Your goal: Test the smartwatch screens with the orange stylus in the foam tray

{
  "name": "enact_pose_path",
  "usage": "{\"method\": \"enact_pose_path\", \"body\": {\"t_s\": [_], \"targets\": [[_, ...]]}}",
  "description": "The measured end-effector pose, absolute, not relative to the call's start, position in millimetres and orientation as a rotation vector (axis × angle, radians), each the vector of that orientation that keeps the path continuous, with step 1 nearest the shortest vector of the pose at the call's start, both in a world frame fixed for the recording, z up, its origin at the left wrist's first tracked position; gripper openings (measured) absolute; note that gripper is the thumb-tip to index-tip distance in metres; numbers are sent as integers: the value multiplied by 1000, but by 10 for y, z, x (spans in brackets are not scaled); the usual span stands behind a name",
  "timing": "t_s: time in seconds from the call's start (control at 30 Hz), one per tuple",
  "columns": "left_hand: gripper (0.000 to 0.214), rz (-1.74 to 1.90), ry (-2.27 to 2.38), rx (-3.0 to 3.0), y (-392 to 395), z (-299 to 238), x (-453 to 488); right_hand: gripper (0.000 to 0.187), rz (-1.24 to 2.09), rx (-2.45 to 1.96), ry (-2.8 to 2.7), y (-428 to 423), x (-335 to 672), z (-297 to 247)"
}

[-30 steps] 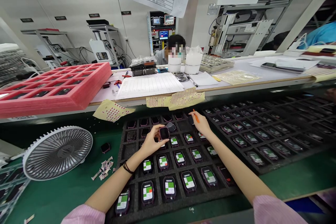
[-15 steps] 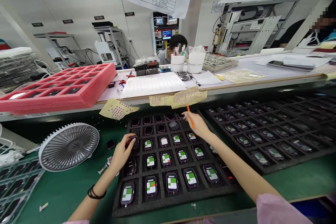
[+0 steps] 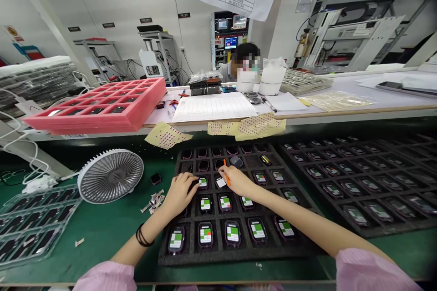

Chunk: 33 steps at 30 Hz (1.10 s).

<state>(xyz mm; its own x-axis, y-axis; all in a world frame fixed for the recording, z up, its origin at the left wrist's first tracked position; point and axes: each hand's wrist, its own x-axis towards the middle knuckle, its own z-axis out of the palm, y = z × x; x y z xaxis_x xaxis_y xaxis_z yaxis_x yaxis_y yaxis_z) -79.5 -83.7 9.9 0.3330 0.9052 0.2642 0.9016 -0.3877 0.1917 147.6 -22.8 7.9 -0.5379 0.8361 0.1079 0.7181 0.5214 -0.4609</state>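
A black foam tray (image 3: 246,254) holds smartwatches in rows of cells, many with lit green-and-white screens. My left hand (image 3: 180,192) rests over its left columns, fingers apart, with thumb and index tips at the edge of a lit watch (image 3: 203,183). What lies under the palm is hidden. My right hand (image 3: 235,179) is closed round a slim orange stick (image 3: 226,170), pointing up. Just below those fingers, a watch with a mostly white screen (image 3: 221,183) sits tilted in its cell; whether they touch it I cannot tell.
A second black tray of watches (image 3: 344,191) lies to the right. On the left stand a grey fan (image 3: 111,176), clear plastic trays (image 3: 37,223), a loose watch (image 3: 156,178) and paper scraps (image 3: 153,202). The raised shelf bears a pink foam tray (image 3: 136,120); a person sits behind it.
My left hand has shifted from a dark watch in the left column toward the lit one beside it. My right hand moved from the back row nearer, to the white-screened watch. The view turned slightly left.
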Motion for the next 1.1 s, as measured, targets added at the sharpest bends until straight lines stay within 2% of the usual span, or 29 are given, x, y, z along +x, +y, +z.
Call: {"method": "enact_pose_path", "body": {"t_s": [0.17, 0.3, 0.43, 0.67, 0.8, 1.1], "targets": [[30, 289, 1884, 2581, -626, 89, -532, 23, 765, -1265, -2333, -205, 1415, 41], [28, 249, 1866, 2640, -526, 55, -455, 22, 761, -1204, -2351, -240, 1362, 27], [26, 355, 1798, 2621, -590, 74, -524, 21, 802, -1129, -2307, -242, 1369, -2], [22, 687, 1600, 2351, -695, 126, -677, 34, 1266, -950, -1754, 49, 1738, 1], [22, 699, 1428, 2191, -708, 165, -684, 33, 1076, -970, -1598, 288, 2155, 4], [30, 721, 1309, 2019, -639, 137, -697, 43, 1034, -1109, -1439, 561, 2761, -130]]}}
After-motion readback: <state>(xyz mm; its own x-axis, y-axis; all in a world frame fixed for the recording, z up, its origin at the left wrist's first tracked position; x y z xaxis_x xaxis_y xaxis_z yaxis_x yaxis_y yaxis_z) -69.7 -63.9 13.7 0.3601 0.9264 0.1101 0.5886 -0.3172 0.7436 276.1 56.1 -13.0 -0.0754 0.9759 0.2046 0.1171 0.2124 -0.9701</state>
